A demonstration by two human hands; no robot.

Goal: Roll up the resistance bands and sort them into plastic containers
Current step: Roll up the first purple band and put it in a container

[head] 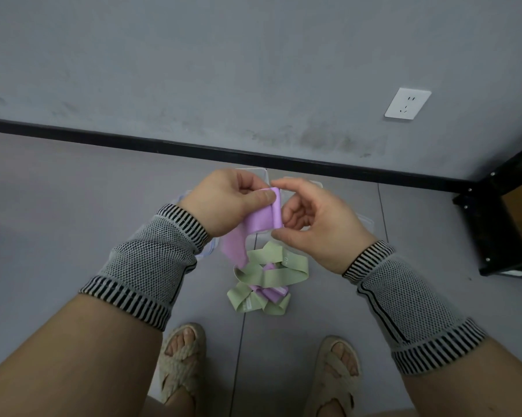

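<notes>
Grey tiled floor (73, 182) below a grey wall with a black skirting strip and a white socket plate (407, 103) at far right. Mid-scene, left hand (226, 200) pinching the rolled top end of a flat lilac elastic resistance band (264, 216) between thumb and fingers, right hand (316, 224) curled round the roll's right edge — loose tail trailing down to a tangled heap of pale green and lilac bands (265, 281) on the floor. Behind the hands, mostly hidden, clear plastic containers (365, 221); beige woven sandals (181, 359) at near edge.
</notes>
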